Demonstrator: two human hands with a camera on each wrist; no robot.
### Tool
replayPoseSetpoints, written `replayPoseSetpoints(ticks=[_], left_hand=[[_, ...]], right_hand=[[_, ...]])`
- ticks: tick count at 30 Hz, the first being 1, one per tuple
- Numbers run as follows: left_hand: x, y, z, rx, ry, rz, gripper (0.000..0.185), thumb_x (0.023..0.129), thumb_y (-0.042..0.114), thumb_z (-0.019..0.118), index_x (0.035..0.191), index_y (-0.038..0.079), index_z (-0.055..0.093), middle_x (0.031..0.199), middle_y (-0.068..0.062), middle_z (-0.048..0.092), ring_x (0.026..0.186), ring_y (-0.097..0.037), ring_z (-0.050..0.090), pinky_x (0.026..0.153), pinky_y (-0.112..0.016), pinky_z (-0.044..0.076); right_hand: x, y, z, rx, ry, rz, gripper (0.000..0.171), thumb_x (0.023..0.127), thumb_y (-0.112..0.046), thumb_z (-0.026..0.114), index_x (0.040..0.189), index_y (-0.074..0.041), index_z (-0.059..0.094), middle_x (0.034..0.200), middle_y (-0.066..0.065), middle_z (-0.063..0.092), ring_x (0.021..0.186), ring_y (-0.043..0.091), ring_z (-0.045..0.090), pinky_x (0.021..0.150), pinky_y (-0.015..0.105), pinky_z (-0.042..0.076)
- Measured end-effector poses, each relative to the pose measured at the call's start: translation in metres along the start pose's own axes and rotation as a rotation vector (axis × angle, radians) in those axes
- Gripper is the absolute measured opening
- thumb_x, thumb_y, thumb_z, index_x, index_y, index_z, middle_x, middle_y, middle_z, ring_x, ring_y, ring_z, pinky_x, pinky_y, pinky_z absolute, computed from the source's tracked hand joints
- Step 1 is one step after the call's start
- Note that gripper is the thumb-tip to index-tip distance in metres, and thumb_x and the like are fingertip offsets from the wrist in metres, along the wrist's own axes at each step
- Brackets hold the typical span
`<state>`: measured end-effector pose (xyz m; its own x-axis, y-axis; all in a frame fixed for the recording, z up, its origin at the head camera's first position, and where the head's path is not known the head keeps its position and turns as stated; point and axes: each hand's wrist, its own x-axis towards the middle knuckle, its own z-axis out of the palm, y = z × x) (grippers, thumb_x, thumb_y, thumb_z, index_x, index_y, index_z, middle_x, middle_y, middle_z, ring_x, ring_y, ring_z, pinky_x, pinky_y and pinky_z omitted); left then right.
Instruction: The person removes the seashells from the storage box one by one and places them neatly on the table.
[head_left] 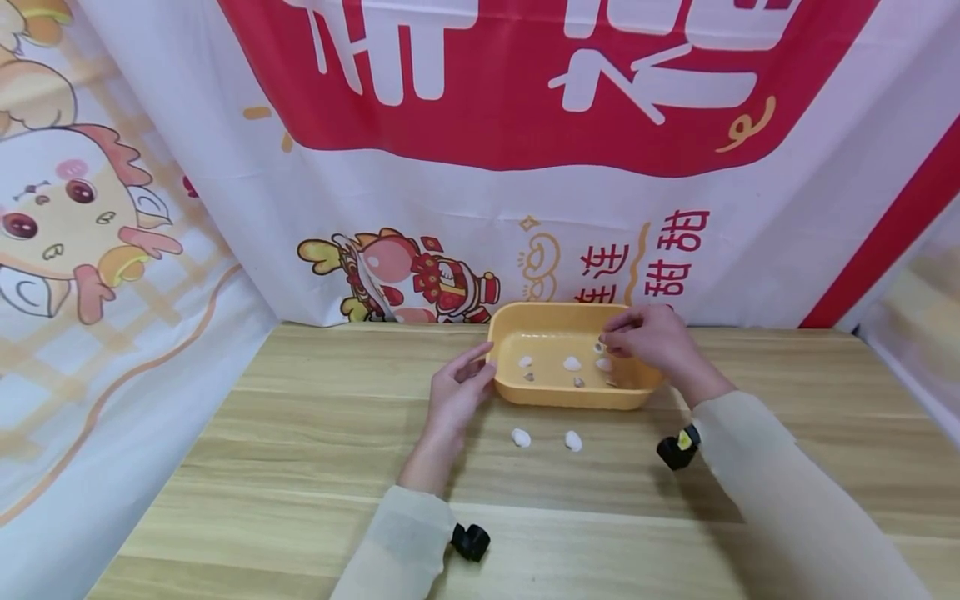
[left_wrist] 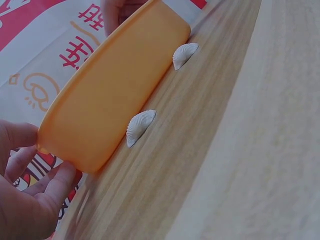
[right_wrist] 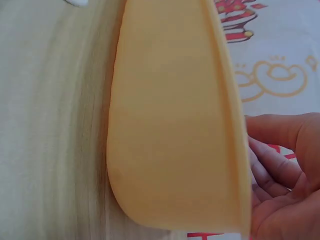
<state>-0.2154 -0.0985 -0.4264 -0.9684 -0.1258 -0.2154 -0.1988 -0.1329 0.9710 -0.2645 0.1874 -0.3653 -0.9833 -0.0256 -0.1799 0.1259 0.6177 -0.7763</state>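
Note:
A yellow-orange plastic basin (head_left: 570, 398) stands on the table against the backdrop. Several small seashells lie on its floor, among them a white shell (head_left: 572, 363). My left hand (head_left: 456, 392) touches the outside of the basin's left end, fingers fairly straight; the left wrist view shows the fingertips against the wall and rim. Over the basin's right part, my right hand (head_left: 651, 335) pinches a small pale shell with a dark spot (head_left: 599, 347). Its fingertips are hidden behind the rim in the right wrist view. In front of the basin lie two white ribbed shells, a left one (left_wrist: 140, 127) and a right one (left_wrist: 185, 55).
The wood-grain table (head_left: 315, 467) reaches to a printed cloth backdrop (head_left: 450, 192) behind the basin. Another printed cloth (head_left: 97, 250) hangs along the left side. Black wrist devices are on the left sleeve (head_left: 405, 533) and the right sleeve (head_left: 780, 475).

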Motion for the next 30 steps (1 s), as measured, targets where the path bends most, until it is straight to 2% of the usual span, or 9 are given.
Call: replayPoseSetpoints(ticks=[3,7,10,13,17,22,26,30], left_hand=[[0.000,-0.001,0.000,0.006,0.000,-0.003,0.038,0.102,0.012,0.073,0.139,0.021,0.073,0.143,-0.012,0.067,0.130,-0.026,0.065,0.111,-0.038,0.061],[0.000,-0.002,0.000,0.009,-0.007,-0.001,0.039,0.102,0.013,0.073,0.140,0.021,0.072,0.144,-0.011,0.067,0.131,-0.026,0.066,0.110,-0.037,0.062],[-0.001,-0.003,0.001,0.011,-0.006,0.002,0.038,0.102,0.013,0.073,0.140,0.021,0.073,0.144,-0.011,0.067,0.131,-0.026,0.066,0.109,-0.036,0.063],[0.000,-0.004,0.001,0.013,-0.002,0.003,0.037,0.102,0.012,0.074,0.137,0.023,0.074,0.143,-0.012,0.067,0.131,-0.026,0.066,0.108,-0.035,0.063],[-0.001,-0.003,0.001,0.014,0.002,0.002,0.037,0.101,0.013,0.074,0.136,0.024,0.075,0.143,-0.011,0.068,0.130,-0.026,0.066,0.108,-0.036,0.063],[-0.001,-0.001,0.000,0.005,-0.001,-0.002,0.038,0.102,0.013,0.074,0.138,0.023,0.073,0.145,-0.011,0.067,0.132,-0.026,0.066,0.110,-0.037,0.062],[0.000,-0.001,0.000,0.006,-0.001,-0.006,0.038,0.102,0.013,0.074,0.138,0.023,0.073,0.145,-0.010,0.067,0.133,-0.026,0.065,0.110,-0.036,0.062],[0.000,-0.001,0.000,0.009,0.003,0.002,0.037,0.102,0.013,0.074,0.138,0.023,0.074,0.146,-0.011,0.066,0.133,-0.027,0.065,0.109,-0.036,0.062]], right_hand=[[0.008,-0.002,0.005,-0.012,-0.002,0.023,0.029,0.102,-0.022,0.074,0.124,-0.003,0.075,0.120,0.018,0.078,0.094,0.020,0.078,0.095,0.042,0.067],[0.018,-0.001,0.012,-0.034,0.006,0.033,0.028,0.100,-0.019,0.076,0.122,-0.001,0.075,0.112,0.016,0.080,0.090,0.020,0.076,0.085,0.035,0.067],[0.022,-0.001,0.017,-0.087,0.026,0.042,0.026,0.099,-0.020,0.076,0.119,-0.003,0.075,0.108,0.015,0.078,0.092,0.023,0.071,0.080,0.030,0.059],[0.024,-0.001,0.020,-0.133,0.041,0.045,0.025,0.099,-0.021,0.076,0.117,-0.002,0.074,0.105,0.015,0.076,0.096,0.027,0.066,0.081,0.031,0.054],[0.029,0.001,0.025,-0.175,0.065,0.013,0.022,0.097,-0.017,0.077,0.111,0.000,0.075,0.101,0.014,0.075,0.093,0.026,0.067,0.080,0.030,0.055],[0.031,0.000,0.030,-0.217,0.091,-0.030,0.019,0.091,-0.011,0.077,0.105,0.001,0.076,0.104,0.017,0.074,0.090,0.027,0.067,0.070,0.026,0.057],[0.031,-0.001,0.032,-0.239,0.086,0.011,0.017,0.087,-0.006,0.076,0.102,0.001,0.073,0.103,0.018,0.070,0.089,0.028,0.063,0.062,0.026,0.054],[0.033,0.001,0.036,-0.249,0.092,0.048,0.015,0.085,-0.004,0.077,0.099,0.000,0.072,0.094,0.015,0.070,0.078,0.024,0.063,0.056,0.025,0.053]])
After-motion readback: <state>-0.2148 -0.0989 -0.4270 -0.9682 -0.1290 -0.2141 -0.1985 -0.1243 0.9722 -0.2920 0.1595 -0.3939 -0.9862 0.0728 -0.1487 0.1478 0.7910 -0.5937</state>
